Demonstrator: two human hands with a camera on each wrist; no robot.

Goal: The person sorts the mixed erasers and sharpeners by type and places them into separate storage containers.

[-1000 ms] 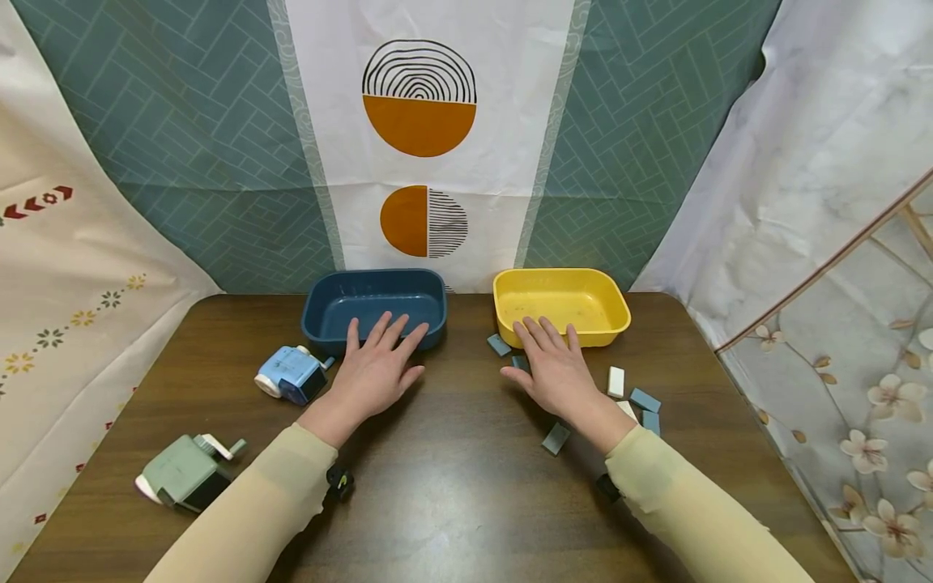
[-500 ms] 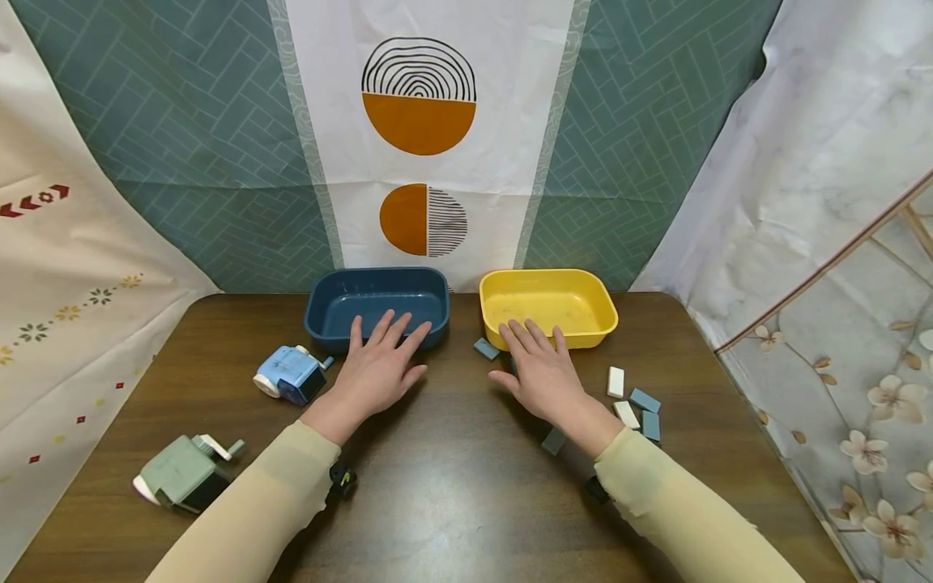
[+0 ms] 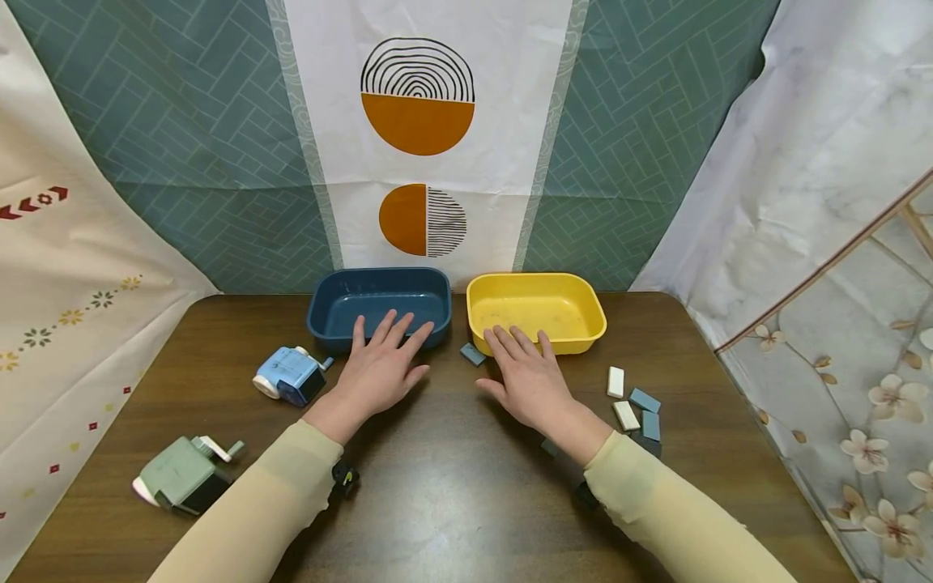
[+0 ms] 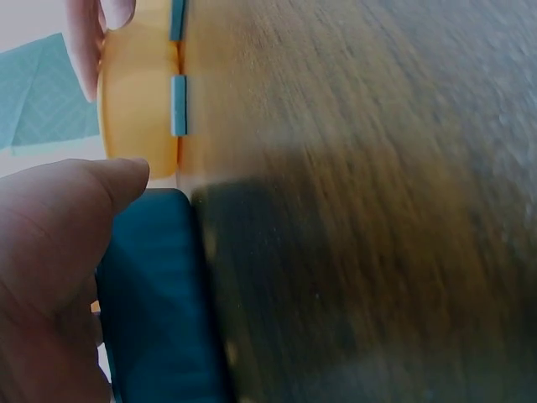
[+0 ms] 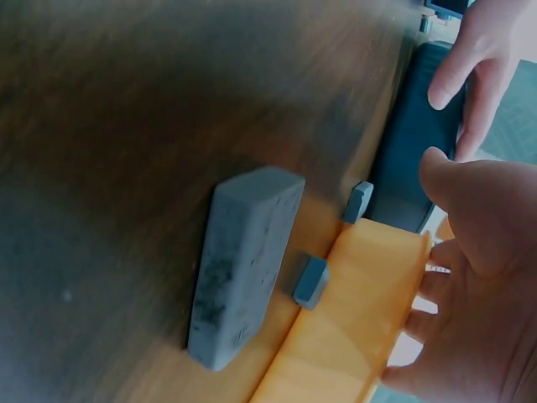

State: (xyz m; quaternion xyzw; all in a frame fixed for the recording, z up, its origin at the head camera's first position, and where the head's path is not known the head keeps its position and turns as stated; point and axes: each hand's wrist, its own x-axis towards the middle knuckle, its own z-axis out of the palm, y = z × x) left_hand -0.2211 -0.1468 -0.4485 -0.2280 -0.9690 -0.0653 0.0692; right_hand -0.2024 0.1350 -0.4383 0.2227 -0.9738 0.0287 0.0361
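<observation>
My left hand (image 3: 375, 375), its fingers spread and straight, touches the near rim of a dark blue plastic bin (image 3: 342, 334). The right hand (image 3: 530, 380) lies the same way at the near side of a yellow bin (image 3: 594, 330), fingers over its rim. A narrow gap separates the two bins. One small slate-blue block, like an eraser (image 3: 472, 354), lies by the yellow bin's front left corner. The right wrist view shows a second eraser (image 5: 311, 282) against that bin and a larger-looking grey one (image 5: 247, 264) closer to the camera.
Left on the wooden table (image 3: 437, 502) stand a light blue crank pencil sharpener (image 3: 290, 374) and a green one (image 3: 185, 474). At right lie white erasers (image 3: 615, 381) and blue-grey erasers (image 3: 645, 400). A patterned cloth (image 3: 503, 162) hangs behind the bins.
The yellow bin has slid left towards the blue bin, with my right hand moving along. The eraser at its front left corner has shifted left too. The blue bin has moved slightly right.
</observation>
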